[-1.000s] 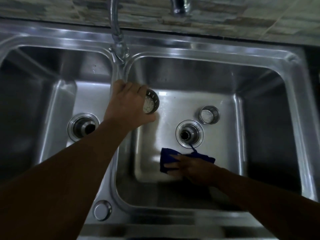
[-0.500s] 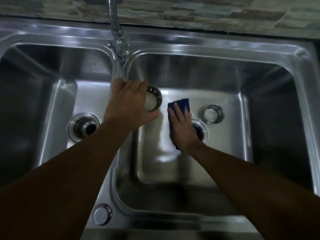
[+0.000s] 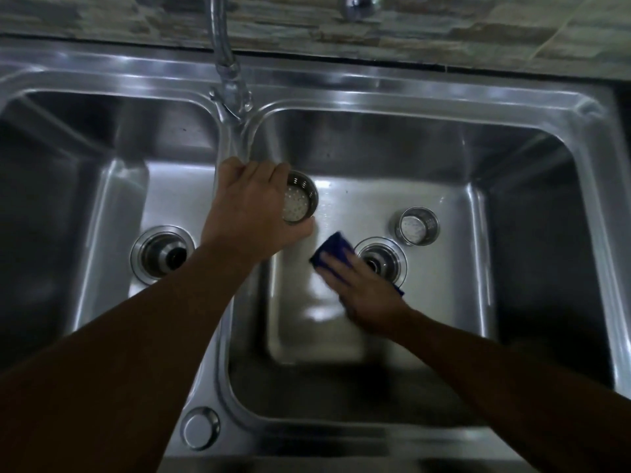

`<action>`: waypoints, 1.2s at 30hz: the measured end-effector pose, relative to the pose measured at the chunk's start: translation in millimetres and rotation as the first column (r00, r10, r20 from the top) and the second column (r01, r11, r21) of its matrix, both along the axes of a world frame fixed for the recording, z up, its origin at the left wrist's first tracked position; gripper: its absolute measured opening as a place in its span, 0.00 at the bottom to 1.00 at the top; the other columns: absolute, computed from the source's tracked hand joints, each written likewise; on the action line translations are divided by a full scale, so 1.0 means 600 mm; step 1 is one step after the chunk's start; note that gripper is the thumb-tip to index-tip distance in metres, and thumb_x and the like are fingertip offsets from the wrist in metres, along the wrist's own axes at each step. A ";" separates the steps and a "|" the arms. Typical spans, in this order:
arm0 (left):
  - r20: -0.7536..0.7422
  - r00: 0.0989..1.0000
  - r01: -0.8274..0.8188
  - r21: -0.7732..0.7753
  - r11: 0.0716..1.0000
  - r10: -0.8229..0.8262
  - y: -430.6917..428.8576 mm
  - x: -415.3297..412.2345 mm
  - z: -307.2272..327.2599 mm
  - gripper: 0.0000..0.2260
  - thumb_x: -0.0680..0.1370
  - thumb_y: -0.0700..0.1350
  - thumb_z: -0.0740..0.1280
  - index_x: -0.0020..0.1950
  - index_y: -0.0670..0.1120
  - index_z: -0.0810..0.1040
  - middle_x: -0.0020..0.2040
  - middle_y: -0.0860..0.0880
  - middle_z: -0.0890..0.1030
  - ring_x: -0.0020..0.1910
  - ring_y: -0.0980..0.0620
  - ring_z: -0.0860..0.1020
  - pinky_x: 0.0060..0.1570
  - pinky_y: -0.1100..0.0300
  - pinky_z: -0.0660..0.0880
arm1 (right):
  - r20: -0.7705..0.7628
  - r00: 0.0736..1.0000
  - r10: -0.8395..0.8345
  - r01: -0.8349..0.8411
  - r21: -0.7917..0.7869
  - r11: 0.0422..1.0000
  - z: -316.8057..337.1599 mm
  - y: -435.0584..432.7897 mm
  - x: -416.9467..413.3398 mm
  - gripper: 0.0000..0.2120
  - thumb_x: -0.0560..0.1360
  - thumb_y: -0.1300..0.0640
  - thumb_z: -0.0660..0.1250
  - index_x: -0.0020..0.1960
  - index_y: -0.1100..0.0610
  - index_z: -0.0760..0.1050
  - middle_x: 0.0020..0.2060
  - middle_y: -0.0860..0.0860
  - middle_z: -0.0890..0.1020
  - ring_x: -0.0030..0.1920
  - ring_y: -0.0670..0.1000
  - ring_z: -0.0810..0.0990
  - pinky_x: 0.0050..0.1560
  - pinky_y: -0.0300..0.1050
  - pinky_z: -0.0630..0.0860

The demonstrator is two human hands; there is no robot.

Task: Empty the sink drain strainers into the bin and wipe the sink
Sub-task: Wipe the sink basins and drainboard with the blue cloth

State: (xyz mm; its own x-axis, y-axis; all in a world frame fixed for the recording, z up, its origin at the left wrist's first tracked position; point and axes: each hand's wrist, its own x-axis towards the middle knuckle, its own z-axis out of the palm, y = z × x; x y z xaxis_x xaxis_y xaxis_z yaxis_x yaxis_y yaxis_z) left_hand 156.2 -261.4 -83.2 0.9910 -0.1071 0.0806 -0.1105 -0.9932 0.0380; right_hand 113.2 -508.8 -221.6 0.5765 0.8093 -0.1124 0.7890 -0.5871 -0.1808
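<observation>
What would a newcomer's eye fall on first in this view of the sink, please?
The left hand grips a metal strainer over the divider of the double sink. In the right basin, the right hand presses a blue cloth flat beside the open drain, and a second strainer stands just beyond that drain.

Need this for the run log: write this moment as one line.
left hand holds strainer | right hand presses cloth on right basin floor | second strainer stands beside open drain
</observation>
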 end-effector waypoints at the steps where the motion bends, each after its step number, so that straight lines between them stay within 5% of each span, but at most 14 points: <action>1: -0.001 1.000 -0.001 -0.006 1.000 0.001 0.000 0.000 0.000 0.32 0.69 0.68 0.64 0.62 0.44 0.77 0.53 0.45 0.81 0.52 0.44 0.78 0.62 0.49 0.61 | -0.020 0.995 -0.094 0.093 -0.059 0.994 -0.001 0.007 0.018 0.33 0.77 0.63 0.60 0.80 0.57 0.56 0.80 0.57 0.56 0.77 0.65 0.59 0.74 0.61 0.62; 3: -0.001 1.000 0.004 -0.008 1.000 -0.004 0.000 0.000 0.001 0.32 0.70 0.68 0.63 0.62 0.44 0.77 0.53 0.45 0.81 0.52 0.44 0.78 0.62 0.49 0.61 | 0.002 0.975 -0.222 0.219 -0.173 0.960 -0.001 0.034 0.040 0.36 0.79 0.62 0.58 0.82 0.57 0.45 0.81 0.57 0.49 0.78 0.68 0.51 0.76 0.64 0.56; 7: 0.000 1.000 0.004 0.009 1.000 -0.004 0.001 0.001 -0.001 0.33 0.70 0.69 0.62 0.62 0.44 0.76 0.53 0.45 0.80 0.52 0.44 0.78 0.62 0.49 0.61 | 0.108 0.935 -0.339 0.352 -0.138 0.926 0.000 0.071 0.059 0.35 0.78 0.62 0.63 0.80 0.64 0.52 0.78 0.64 0.57 0.75 0.73 0.56 0.75 0.69 0.54; 11: 0.022 1.000 0.003 -0.001 1.000 -0.003 0.001 0.002 -0.006 0.32 0.70 0.68 0.63 0.60 0.44 0.77 0.51 0.45 0.80 0.50 0.44 0.78 0.61 0.48 0.63 | 0.105 0.915 -0.389 0.384 0.061 0.921 0.012 0.076 0.078 0.33 0.74 0.66 0.66 0.76 0.70 0.60 0.72 0.67 0.68 0.69 0.67 0.67 0.70 0.64 0.67; 15: 0.024 1.000 0.005 0.006 1.000 -0.005 0.000 0.003 -0.005 0.32 0.69 0.68 0.64 0.60 0.44 0.77 0.51 0.45 0.80 0.50 0.44 0.78 0.60 0.48 0.62 | 0.150 0.848 -0.508 0.480 0.188 0.857 0.028 0.067 0.100 0.29 0.71 0.67 0.61 0.71 0.72 0.66 0.69 0.69 0.70 0.64 0.69 0.67 0.64 0.65 0.73; 17: 0.025 1.000 -0.003 0.008 1.000 0.003 0.000 0.003 -0.004 0.32 0.69 0.68 0.63 0.61 0.44 0.77 0.50 0.45 0.80 0.50 0.44 0.78 0.61 0.48 0.62 | 0.118 0.842 -0.527 0.523 0.068 0.850 0.030 0.081 0.113 0.28 0.73 0.66 0.61 0.72 0.73 0.65 0.71 0.71 0.67 0.68 0.73 0.67 0.67 0.68 0.69; 19: 0.018 1.000 -0.005 0.000 1.000 0.005 0.000 0.002 -0.004 0.33 0.69 0.68 0.62 0.62 0.44 0.77 0.51 0.45 0.80 0.51 0.44 0.78 0.61 0.48 0.62 | 0.079 0.814 -0.576 0.581 -0.142 0.801 0.014 0.096 0.120 0.32 0.77 0.59 0.59 0.77 0.72 0.55 0.76 0.70 0.56 0.76 0.73 0.54 0.73 0.70 0.57; 22: 0.002 1.000 -0.003 0.001 1.000 0.003 0.001 0.002 -0.004 0.33 0.70 0.69 0.61 0.63 0.44 0.77 0.52 0.45 0.80 0.52 0.44 0.78 0.61 0.49 0.61 | 0.002 0.753 -0.658 0.649 -0.169 0.742 0.000 0.115 0.130 0.36 0.77 0.56 0.55 0.79 0.68 0.44 0.79 0.65 0.46 0.79 0.68 0.42 0.77 0.66 0.44; 27: 0.017 1.000 -0.003 -0.002 1.000 0.003 -0.003 0.002 -0.004 0.30 0.70 0.68 0.63 0.60 0.46 0.77 0.52 0.46 0.80 0.52 0.45 0.78 0.61 0.49 0.61 | -0.034 0.986 -0.161 0.163 0.086 0.983 -0.015 0.136 0.059 0.27 0.78 0.65 0.61 0.76 0.66 0.63 0.75 0.63 0.65 0.78 0.62 0.59 0.78 0.62 0.53; 30: 0.024 1.000 0.003 0.014 1.000 -0.003 0.001 -0.001 -0.008 0.32 0.70 0.68 0.65 0.63 0.45 0.77 0.53 0.45 0.81 0.53 0.45 0.78 0.62 0.48 0.62 | 0.049 0.958 0.282 -0.284 0.028 0.959 -0.024 0.092 -0.014 0.28 0.76 0.60 0.58 0.76 0.62 0.64 0.76 0.57 0.67 0.77 0.57 0.62 0.79 0.60 0.54; 32: 0.037 0.999 -0.002 0.020 1.000 0.001 0.000 0.000 -0.009 0.31 0.70 0.68 0.65 0.62 0.45 0.77 0.52 0.45 0.81 0.52 0.45 0.79 0.62 0.48 0.62 | 0.022 0.929 0.370 -0.370 -0.001 0.929 -0.026 0.061 0.013 0.31 0.75 0.58 0.58 0.78 0.59 0.62 0.77 0.55 0.65 0.78 0.56 0.60 0.80 0.57 0.51; 36: 0.041 0.999 0.005 0.004 1.000 -0.005 0.000 0.002 -0.010 0.33 0.70 0.69 0.63 0.62 0.45 0.77 0.53 0.44 0.81 0.52 0.43 0.79 0.61 0.48 0.61 | -0.051 0.982 -0.184 0.189 0.106 0.976 -0.014 0.071 0.129 0.33 0.71 0.66 0.64 0.77 0.58 0.66 0.76 0.57 0.66 0.78 0.62 0.60 0.77 0.59 0.59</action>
